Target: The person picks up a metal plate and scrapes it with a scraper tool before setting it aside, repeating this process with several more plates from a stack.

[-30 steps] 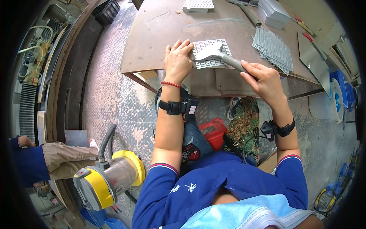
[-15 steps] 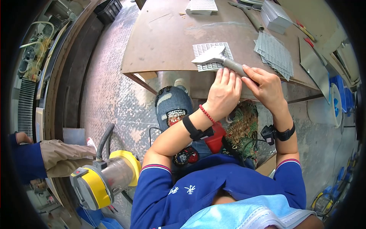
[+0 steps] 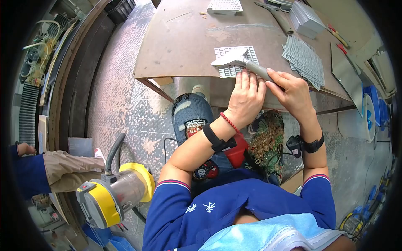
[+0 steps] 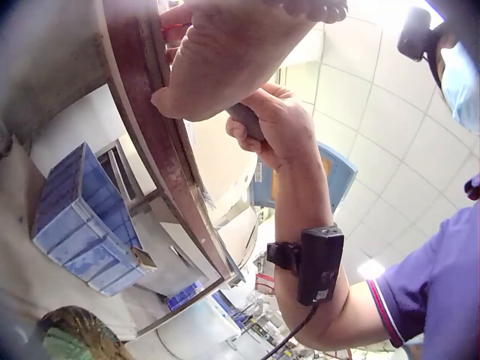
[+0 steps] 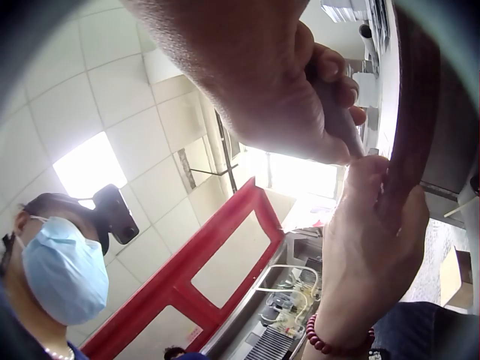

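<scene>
In the head view the right hand (image 3: 292,93) grips the grey handle (image 3: 258,70) of a tool. Its broad pale metal blade (image 3: 230,57) lies over a white slotted sheet (image 3: 227,72) at the table's near edge. The left hand (image 3: 247,96) reaches up from below, fingers extended close together, fingertips at the sheet's near edge beside the handle. In the left wrist view the right hand (image 4: 281,124) is curled round the dark handle (image 4: 246,120), beyond the left hand (image 4: 225,56). The right wrist view shows the left hand (image 5: 375,244) beside the table edge.
On the table (image 3: 180,46) lie a fanned pile of slotted sheets (image 3: 305,60) at right, a stack of white pieces (image 3: 307,20), another small pile (image 3: 225,6) and a grey-handled tool (image 3: 281,21) at the back. A yellow-and-steel vacuum (image 3: 119,194) stands on the floor at left.
The left hand has moved from the sheet's left side to its near edge, beside the tool handle. The right hand keeps its grip on the handle, and the blade still lies over the sheet.
</scene>
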The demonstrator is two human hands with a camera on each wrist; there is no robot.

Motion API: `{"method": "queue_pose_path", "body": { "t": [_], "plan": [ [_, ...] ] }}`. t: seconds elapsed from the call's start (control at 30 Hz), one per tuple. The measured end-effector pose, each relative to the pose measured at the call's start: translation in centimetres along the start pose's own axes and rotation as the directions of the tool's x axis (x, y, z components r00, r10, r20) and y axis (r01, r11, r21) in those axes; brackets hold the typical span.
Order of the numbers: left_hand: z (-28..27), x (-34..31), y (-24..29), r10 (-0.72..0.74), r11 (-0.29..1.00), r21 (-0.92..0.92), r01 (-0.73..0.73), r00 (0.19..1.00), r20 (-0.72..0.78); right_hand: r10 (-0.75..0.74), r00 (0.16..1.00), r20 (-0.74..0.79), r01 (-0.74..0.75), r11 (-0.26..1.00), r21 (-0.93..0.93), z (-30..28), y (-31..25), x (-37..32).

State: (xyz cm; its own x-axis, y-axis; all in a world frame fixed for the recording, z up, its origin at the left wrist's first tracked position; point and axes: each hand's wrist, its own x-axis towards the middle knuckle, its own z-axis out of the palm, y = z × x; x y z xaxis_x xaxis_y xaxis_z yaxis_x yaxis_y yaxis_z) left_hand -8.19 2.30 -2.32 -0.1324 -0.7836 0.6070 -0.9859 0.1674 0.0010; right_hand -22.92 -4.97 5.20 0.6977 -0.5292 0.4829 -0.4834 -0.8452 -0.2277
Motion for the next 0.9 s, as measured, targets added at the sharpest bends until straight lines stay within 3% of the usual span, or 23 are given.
{"method": "queue_pose_path", "body": {
  "t": [0.47,0.77,0.87,0.9],
  "plan": [
    [-0.1,-0.1,0.0,0.003,1.0,-0.003,-0.003,1.0,-0.005,0.046,0.996,0.075,-0.047,0.999,0.0,0.6,-0.1,2.3],
    [0.3,-0.2,0.0,0.014,1.0,0.01,-0.014,1.0,-0.007,0.003,1.0,0.021,-0.002,0.999,-0.04,2.3,0.1,4.1],
    [0.2,-0.3,-0.2,0.017,1.0,-0.01,-0.016,1.0,0.004,0.014,0.999,-0.047,-0.009,0.996,0.093,2.5,1.3,4.4],
    [0.1,-0.3,-0.3,0.014,1.0,-0.018,-0.014,1.0,0.008,0.097,0.991,-0.092,-0.079,0.981,0.179,2.5,1.6,4.0]
  ]
}}
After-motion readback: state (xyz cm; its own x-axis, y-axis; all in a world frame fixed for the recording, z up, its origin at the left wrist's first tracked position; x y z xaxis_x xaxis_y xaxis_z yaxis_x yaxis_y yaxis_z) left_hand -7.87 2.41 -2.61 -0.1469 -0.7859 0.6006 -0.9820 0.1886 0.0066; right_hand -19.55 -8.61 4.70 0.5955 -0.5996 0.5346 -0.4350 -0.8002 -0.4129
